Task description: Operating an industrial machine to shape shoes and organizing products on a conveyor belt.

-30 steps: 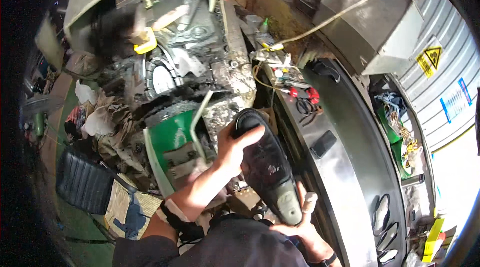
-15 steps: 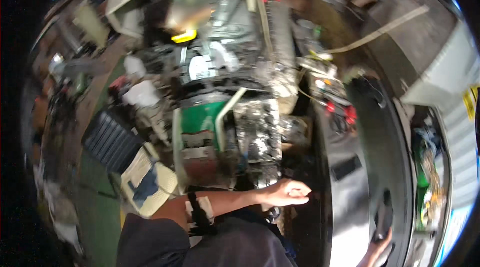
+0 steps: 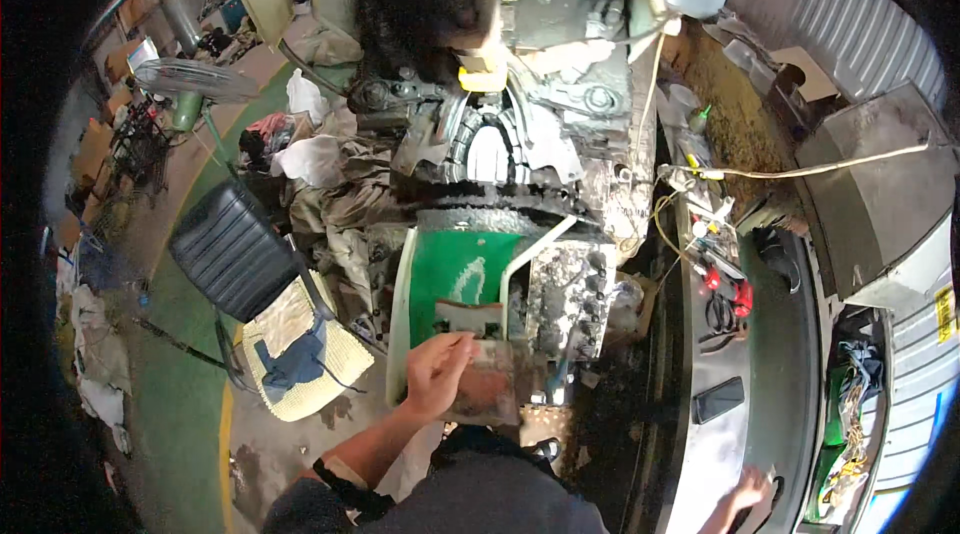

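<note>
Here the left hand (image 3: pixel 437 374) curls its fingers loosely on the lower edge of the green panel (image 3: pixel 455 279) — touching, not gripping. The right hand (image 3: pixel 738 496) lies spread on the grey workbench (image 3: pixel 715 444). Beyond: greasy engine (image 3: pixel 500 124), black seat (image 3: pixel 232 249), green-painted floor (image 3: pixel 180 404).

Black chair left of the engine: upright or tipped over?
Upright. The black chair stands on the floor, backrest raised, a blue cloth lying on its woven seat.

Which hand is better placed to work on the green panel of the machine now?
Left. The left hand already rests at the lower edge of the green panel, while the right hand is far away on the grey bench.
</note>
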